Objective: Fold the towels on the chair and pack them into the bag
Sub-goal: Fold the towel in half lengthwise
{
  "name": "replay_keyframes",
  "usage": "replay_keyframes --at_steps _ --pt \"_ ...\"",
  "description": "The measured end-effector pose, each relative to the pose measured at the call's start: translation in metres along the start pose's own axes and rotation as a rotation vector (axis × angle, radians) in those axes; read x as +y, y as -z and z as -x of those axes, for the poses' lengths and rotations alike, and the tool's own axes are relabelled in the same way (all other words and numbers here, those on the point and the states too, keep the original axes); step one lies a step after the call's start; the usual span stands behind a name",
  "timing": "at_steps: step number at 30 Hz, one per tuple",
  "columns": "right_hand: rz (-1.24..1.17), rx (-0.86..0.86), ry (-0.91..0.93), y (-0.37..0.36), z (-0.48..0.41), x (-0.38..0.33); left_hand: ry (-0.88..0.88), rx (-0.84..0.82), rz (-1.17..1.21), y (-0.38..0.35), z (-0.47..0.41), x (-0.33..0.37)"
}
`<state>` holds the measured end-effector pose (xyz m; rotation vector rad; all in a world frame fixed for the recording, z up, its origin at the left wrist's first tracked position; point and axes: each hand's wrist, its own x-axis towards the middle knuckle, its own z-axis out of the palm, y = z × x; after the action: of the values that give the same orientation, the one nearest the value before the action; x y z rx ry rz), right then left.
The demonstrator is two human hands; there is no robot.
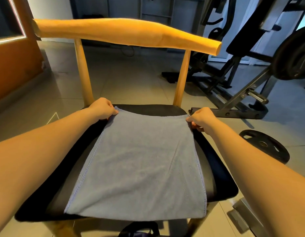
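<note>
A grey-blue towel (139, 165) lies spread flat over the black seat of a wooden chair (218, 170). My left hand (102, 108) pinches the towel's far left corner near the chair's back post. My right hand (200, 118) pinches the far right corner. The towel's near edge reaches the front of the seat. Below the seat's front edge, dark straps of a bag (139, 230) show at the bottom of the view; most of the bag is out of frame.
The chair's wooden backrest (124, 33) curves across the top. A weight bench and barbell rack (251, 74) stand to the right. A black weight plate (264, 145) lies on the tiled floor. An orange door (13, 62) is on the left.
</note>
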<state>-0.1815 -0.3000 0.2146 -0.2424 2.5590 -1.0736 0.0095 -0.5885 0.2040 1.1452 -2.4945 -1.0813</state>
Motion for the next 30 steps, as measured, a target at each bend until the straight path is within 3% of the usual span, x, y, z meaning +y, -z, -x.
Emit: replay_keyframes --at_steps 3,7,12,14,16,19,22,30 --pt "0.009 -0.013 -0.007 0.002 0.002 -0.002 0.031 -0.067 -0.051 0.004 0.000 0.009" --pt "-0.046 -0.073 -0.079 0.009 0.004 -0.004 0.131 -0.027 0.019 0.011 0.000 0.010" --pt "-0.192 -0.231 -0.231 0.020 -0.002 -0.009 0.271 -0.108 0.343 0.026 0.003 0.004" --pt "-0.299 -0.273 -0.211 0.021 -0.004 -0.010 0.256 -0.122 0.484 0.034 0.006 0.002" --pt "-0.281 -0.196 -0.127 0.016 -0.006 -0.011 0.213 -0.088 0.551 0.037 0.009 0.000" --pt "-0.143 0.041 0.078 0.000 -0.006 -0.017 0.058 0.113 0.436 0.031 0.013 -0.002" --pt "-0.190 0.005 0.153 -0.015 -0.002 -0.031 -0.049 0.247 0.413 0.023 0.010 -0.006" --pt "-0.234 -0.045 0.201 -0.031 -0.013 -0.036 -0.048 0.270 0.148 0.020 -0.009 -0.025"
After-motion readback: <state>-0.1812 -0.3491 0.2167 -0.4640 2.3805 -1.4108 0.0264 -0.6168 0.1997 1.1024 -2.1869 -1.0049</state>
